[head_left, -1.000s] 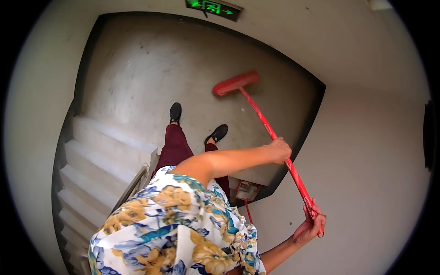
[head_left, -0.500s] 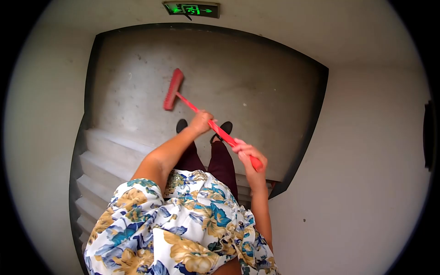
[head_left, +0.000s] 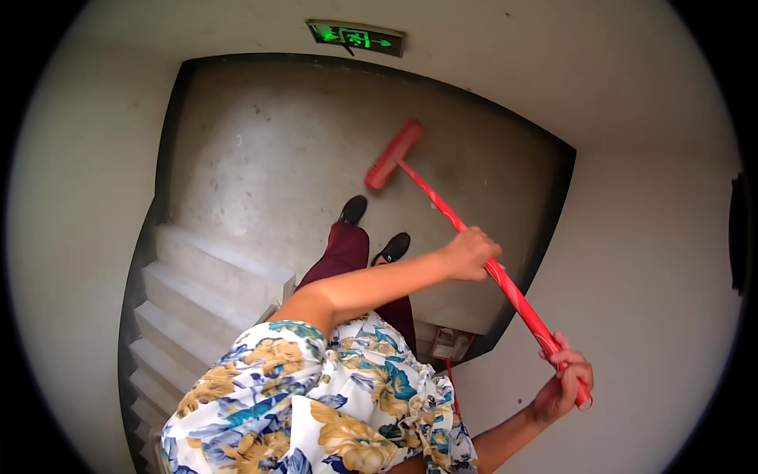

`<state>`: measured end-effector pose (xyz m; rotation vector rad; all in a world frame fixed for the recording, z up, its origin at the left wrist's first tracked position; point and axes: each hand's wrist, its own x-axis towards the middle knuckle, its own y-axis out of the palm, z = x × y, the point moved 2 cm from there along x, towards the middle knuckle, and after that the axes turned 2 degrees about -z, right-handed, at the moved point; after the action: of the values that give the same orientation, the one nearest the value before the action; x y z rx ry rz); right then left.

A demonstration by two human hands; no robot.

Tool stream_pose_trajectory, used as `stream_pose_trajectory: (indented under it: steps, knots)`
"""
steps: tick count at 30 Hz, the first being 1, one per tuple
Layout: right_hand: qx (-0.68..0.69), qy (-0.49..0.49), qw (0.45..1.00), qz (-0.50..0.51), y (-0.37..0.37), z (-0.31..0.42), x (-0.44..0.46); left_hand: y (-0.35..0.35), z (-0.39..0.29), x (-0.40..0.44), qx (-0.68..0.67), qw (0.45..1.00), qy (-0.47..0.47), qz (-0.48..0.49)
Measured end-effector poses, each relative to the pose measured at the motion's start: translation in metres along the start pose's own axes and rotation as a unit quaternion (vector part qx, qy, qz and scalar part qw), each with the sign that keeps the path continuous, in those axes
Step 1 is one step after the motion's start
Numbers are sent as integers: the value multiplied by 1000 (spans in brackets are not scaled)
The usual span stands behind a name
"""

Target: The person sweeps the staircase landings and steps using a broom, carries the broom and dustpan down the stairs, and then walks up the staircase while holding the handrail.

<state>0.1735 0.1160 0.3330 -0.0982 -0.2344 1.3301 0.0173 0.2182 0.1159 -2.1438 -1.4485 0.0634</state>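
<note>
A red broom [head_left: 515,299] slants across the view, held in both my hands. Its bristled head [head_left: 393,155] is on or just above the landing floor, ahead of my feet; contact is hard to judge. My left hand [head_left: 472,253] is closed around the middle of the handle. Near the handle's top end, my right hand [head_left: 564,378] wraps the grip, fingers curled over it. The handle has a spiral red-and-pale wrap. My black shoes [head_left: 354,209] stand on the floor just behind the broom head.
Concrete stairs [head_left: 201,276] descend at the left. Dark-edged walls [head_left: 632,237] bound the landing floor [head_left: 300,118]. A red-edged, dustpan-like object [head_left: 452,344] lies by the right wall behind me, partly hidden. A green exit sign [head_left: 355,38] hangs on the far wall.
The broom head has swung right across the floor. Both hands have moved right with the handle, my right hand also nearer to me. The dustpan-like object has come into view.
</note>
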Motion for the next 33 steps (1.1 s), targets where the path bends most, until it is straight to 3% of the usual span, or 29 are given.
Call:
stream_pose_trajectory:
  steps: [3, 5, 8, 12, 14, 17, 19, 21, 24, 26, 30, 33]
  knots:
    - [95, -11, 994, 51, 41, -38, 18, -46, 46, -29, 61, 981, 75, -170]
    - [201, 66, 974, 76, 94, -72, 20, -86, 81, -51, 191, 966, -5, -175]
    - [296, 101, 932, 182, 180, -120, 13, -130, 145, -105, 274, 921, -110, -253]
    - [283, 130, 915, 256, 248, -152, 1, -156, 198, -142, 299, 903, -189, -244]
    - [241, 95, 931, 257, 250, -159, 2, -158, 221, -143, 288, 907, -222, -213]
    - [248, 131, 937, 209, 224, -141, 1, -125, 218, -136, 244, 940, -192, -139]
    - [213, 135, 949, 187, 187, -126, 1, -85, 197, -120, 219, 957, -159, -101]
    - [170, 169, 962, 128, 150, -106, 0, -50, 164, -100, 182, 961, -202, -56]
    - [136, 155, 976, 76, 112, -96, -24, -11, 139, -72, 157, 973, -161, -47]
    - [70, 131, 989, 19, 93, -89, -38, 12, 127, -52, 155, 975, -151, 55]
    - [55, 126, 988, -76, 53, -56, -64, 51, 80, -48, 81, 995, -42, 46]
    - [58, 70, 996, 2, 48, -39, -48, 14, 47, -43, 117, 991, -51, 48]
